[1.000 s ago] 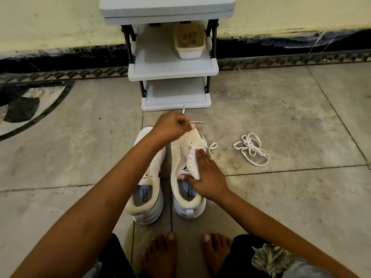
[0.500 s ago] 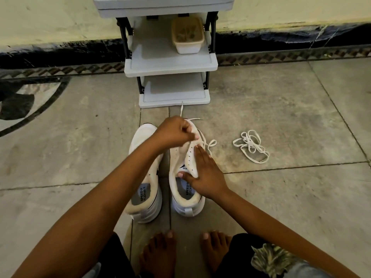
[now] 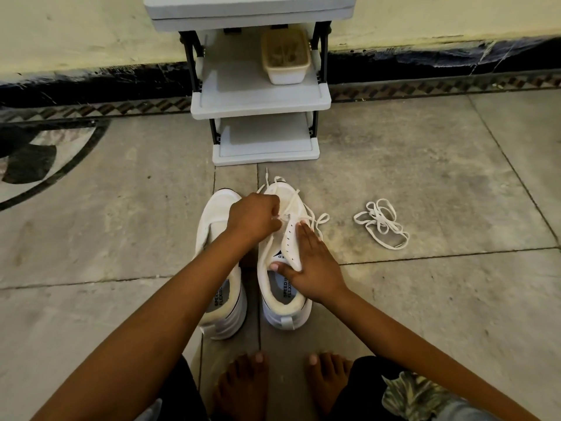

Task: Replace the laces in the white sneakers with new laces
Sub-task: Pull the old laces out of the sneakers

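Two white sneakers stand side by side on the floor, toes pointing away from me. The left sneaker [image 3: 219, 262] has no lace showing. On the right sneaker [image 3: 283, 305] a white lace [image 3: 317, 218] runs loosely over the toe and trails off its right side. My left hand [image 3: 253, 218] is closed, pinching that lace near the lowest eyelets. My right hand [image 3: 309, 265] lies over the eyelet flap and tongue, thumb at the shoe's opening, holding the shoe. A second white lace [image 3: 381, 223] lies in a loose tangle on the floor to the right.
A grey tiered plastic rack [image 3: 261, 98] stands against the wall just beyond the sneakers, with a beige lidded box [image 3: 285, 57] on its middle shelf. My bare feet [image 3: 273, 381] rest on the tiled floor close behind the shoes.
My left hand has come down from above the toe to the lower eyelets, drawing the lace with it. My right hand stays on the right sneaker.
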Tool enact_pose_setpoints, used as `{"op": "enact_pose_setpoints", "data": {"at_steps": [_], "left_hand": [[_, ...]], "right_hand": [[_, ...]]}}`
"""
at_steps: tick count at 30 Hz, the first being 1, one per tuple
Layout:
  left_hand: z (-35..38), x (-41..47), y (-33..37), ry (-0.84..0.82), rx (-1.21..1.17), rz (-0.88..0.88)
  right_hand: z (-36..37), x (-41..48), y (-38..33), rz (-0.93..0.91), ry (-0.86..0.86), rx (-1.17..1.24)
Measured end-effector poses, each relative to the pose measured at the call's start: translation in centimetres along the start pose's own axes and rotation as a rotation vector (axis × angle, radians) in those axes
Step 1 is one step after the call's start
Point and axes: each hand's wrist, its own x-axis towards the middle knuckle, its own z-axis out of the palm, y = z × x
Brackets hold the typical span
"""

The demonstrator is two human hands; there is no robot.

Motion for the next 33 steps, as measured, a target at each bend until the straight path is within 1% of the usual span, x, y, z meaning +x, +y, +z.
{"op": "enact_pose_setpoints", "data": {"at_steps": [3,4,6,7,8,11,12,14,15,16,17,19,20,21,23,26,28,31,33], "left_hand": [[0.4,0.2,1.0,0.013,0.225,0.13],[0.7,0.2,1.2,0.0,0.265,0.146],[0.7,0.2,1.3,-0.042,0.273,0.117],[0.3,0.2,1.3,-0.073,0.196,0.083],[-0.2,0.2,1.1,-0.099,0.038,0.058],[-2.6,-0.4,1.7,-0.202,-0.812,-0.014],[-3.3,-0.6,1.9,-0.217,-0.958,0.005],[-4.0,-0.8,2.1,-0.237,-1.036,0.027],[-4.0,-0.7,2.1,-0.22,-1.023,0.005],[-4.0,-0.6,2.0,-0.181,-0.953,-0.019],[-3.6,-0.2,1.6,-0.129,-0.79,-0.02],[-2.3,0.2,0.7,-0.103,-0.285,0.005],[-1.7,0.2,0.4,-0.117,-0.114,-0.003],[-1.1,0.2,0.4,-0.122,-0.038,-0.021],[-0.3,0.0,0.7,-0.091,0.042,-0.024],[0.6,0.0,1.6,-0.04,0.189,0.048],[0.8,0.0,1.9,-0.036,0.215,0.069],[-0.1,0.1,1.5,-0.08,0.118,0.031],[-1.3,0.5,1.2,-0.146,-0.051,0.01]], "right_hand": [[-0.1,-0.1,-0.1,-0.002,-0.003,0.007],[0.0,0.0,-0.1,-0.002,-0.002,0.006],[-0.1,0.0,-0.1,-0.001,0.0,0.003],[-0.1,0.0,-0.1,0.002,-0.003,0.003],[-0.1,0.0,-0.1,0.003,-0.005,0.0],[0.0,0.0,-0.2,0.007,-0.004,-0.011],[0.0,0.0,-0.2,0.006,-0.003,-0.011],[0.0,0.0,-0.2,0.011,-0.002,-0.006],[0.0,0.0,-0.2,0.013,-0.003,-0.004],[0.0,0.0,-0.2,0.013,-0.004,-0.003],[-0.1,0.1,-0.2,0.013,-0.006,-0.003],[0.0,0.1,-0.1,0.008,-0.01,-0.003],[0.0,0.0,-0.2,0.007,-0.006,0.004],[0.0,0.1,-0.2,0.007,0.0,0.014],[0.0,0.1,-0.2,0.002,0.01,0.023],[-0.1,0.1,-0.2,0.004,0.003,0.023],[-0.2,0.0,-0.2,0.004,0.003,0.024],[-0.1,0.0,-0.2,-0.002,0.0,0.021],[0.1,0.1,-0.2,0.001,-0.002,0.016]]}}
